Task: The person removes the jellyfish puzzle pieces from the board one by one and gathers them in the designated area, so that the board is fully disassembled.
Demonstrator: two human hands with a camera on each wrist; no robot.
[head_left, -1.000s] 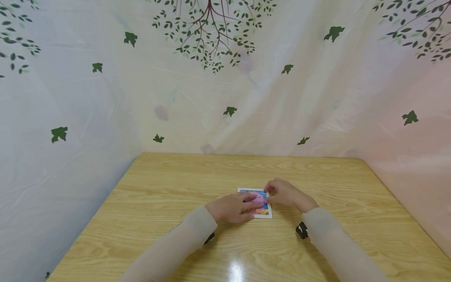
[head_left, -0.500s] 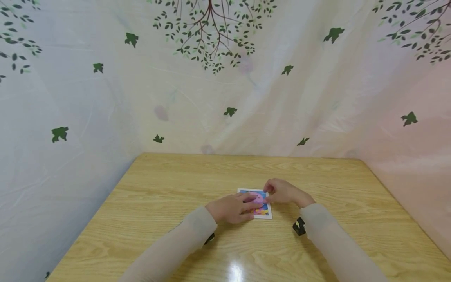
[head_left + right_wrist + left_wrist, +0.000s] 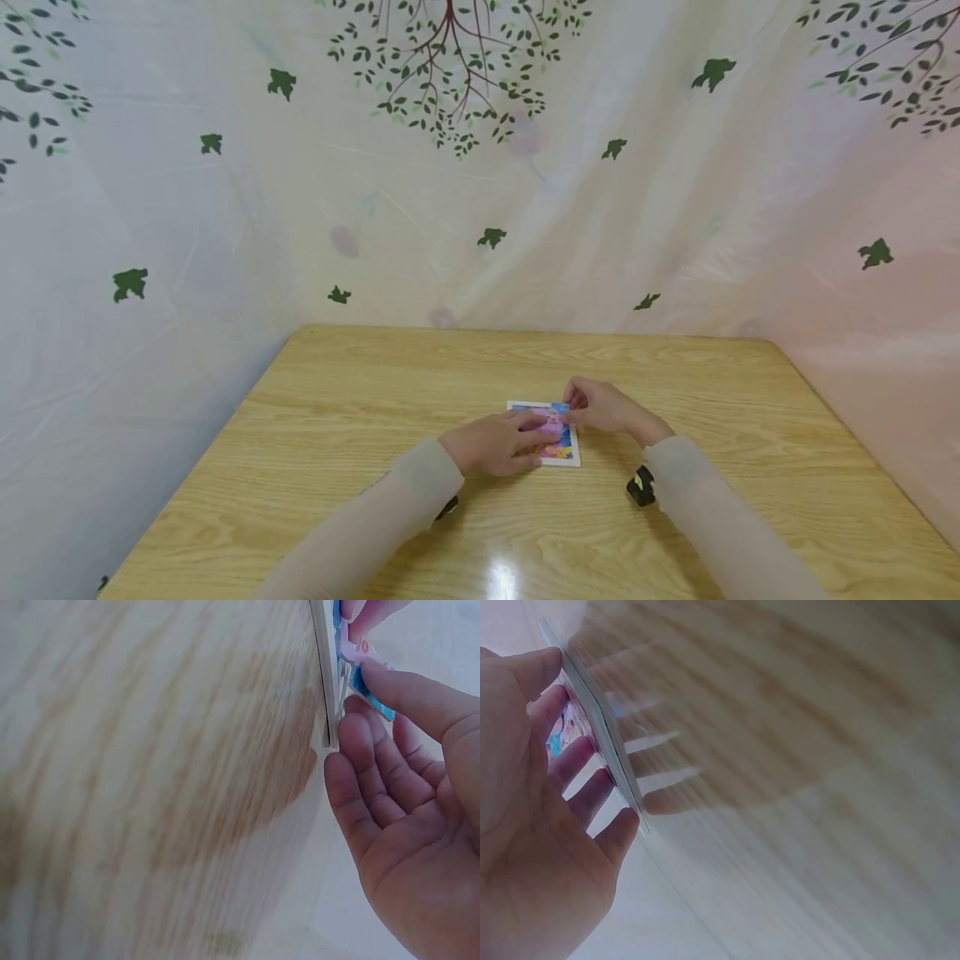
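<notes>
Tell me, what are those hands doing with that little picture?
A person is working on a flat, white-edged board with a colourful picture, lying on a yellowish wood-grain table. Their left hand rests across it with fingers spread. Their right hand pinches a small, thin, blue-and-pink piece at the board's far right corner. Right now that piece is tilted up from the board, not lying flat.

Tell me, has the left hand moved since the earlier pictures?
No, not visibly: against the table, the left hand keeps its place on the board.
</notes>
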